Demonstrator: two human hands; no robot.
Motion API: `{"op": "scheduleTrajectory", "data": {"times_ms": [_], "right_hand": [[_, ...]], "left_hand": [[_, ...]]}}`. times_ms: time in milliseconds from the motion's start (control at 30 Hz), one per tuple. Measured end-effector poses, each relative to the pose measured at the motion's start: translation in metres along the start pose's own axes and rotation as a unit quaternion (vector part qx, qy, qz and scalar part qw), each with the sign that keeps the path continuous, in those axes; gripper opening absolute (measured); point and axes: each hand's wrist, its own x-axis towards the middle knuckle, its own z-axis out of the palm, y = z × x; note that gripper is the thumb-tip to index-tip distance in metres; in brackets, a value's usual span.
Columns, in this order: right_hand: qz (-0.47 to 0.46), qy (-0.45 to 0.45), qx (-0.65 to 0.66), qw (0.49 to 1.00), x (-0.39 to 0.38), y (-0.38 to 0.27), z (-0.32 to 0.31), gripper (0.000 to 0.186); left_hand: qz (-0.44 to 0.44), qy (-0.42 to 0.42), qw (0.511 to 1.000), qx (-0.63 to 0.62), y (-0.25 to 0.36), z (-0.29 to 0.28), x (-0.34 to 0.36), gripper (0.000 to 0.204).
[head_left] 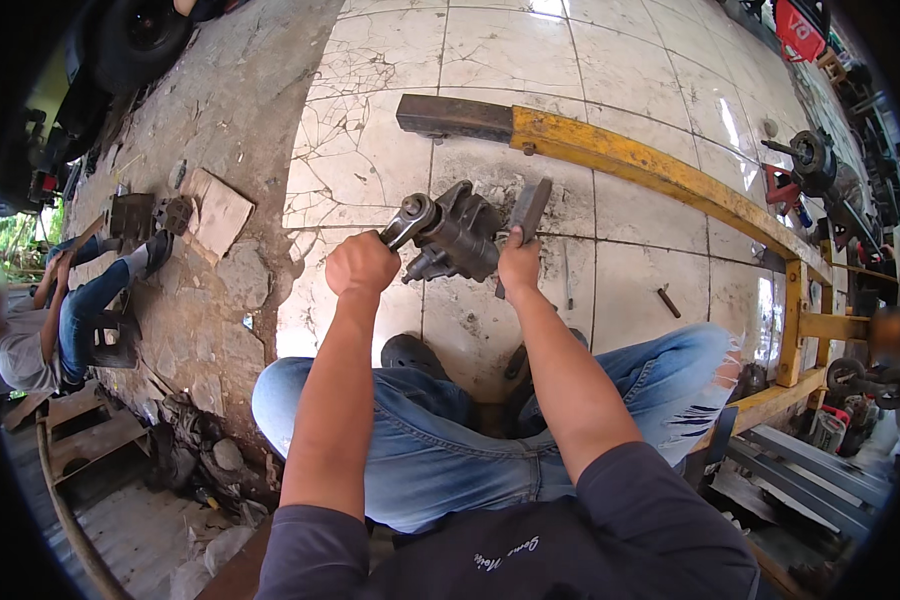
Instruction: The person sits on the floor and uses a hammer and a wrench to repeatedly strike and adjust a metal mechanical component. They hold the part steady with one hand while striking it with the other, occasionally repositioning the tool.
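Observation:
A greasy dark metal gear housing [462,240], which looks like a steering gearbox, sits between my hands above the tiled floor. My left hand [362,264] is closed round a thick steel lever [406,222], whose round end meets the housing's upper left. My right hand [519,264] grips a flat grey metal bar [533,208], held upright and slanted just right of the housing. The thumb lies on the bar's near face. Whether the bar touches the housing cannot be made out.
Beyond the housing lies a yellow steel beam [610,140] with a dark end, joined to a yellow frame [792,325] at right. A rusty metal pin [668,300] and a thin rod [569,278] rest on the tiles. At left, another person [45,320] sits near cardboard [215,215].

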Motion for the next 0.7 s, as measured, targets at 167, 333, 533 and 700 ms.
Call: {"op": "scheduleTrajectory", "data": {"times_ms": [167,333,533,700], "right_hand": [[-0.134,0.115,-0.101,0.979,0.051,0.083,0.019,0.052],[0.029,-0.089,-0.011,0.996,-0.041,-0.013,0.001,0.053],[-0.151,-0.039,-0.063,0.986,-0.004,0.044,0.022,0.056],[-0.089,-0.048,0.015,0.995,-0.046,-0.025,0.005,0.057]], "left_hand": [[0.042,0.006,0.999,-0.011,0.028,-0.006,-0.002,0.026],[-0.012,-0.009,1.000,-0.014,-0.010,0.005,-0.002,0.030],[0.032,-0.012,0.999,-0.020,0.018,0.001,0.003,0.030],[0.016,-0.007,0.999,-0.039,-0.001,-0.002,-0.002,0.029]]}}
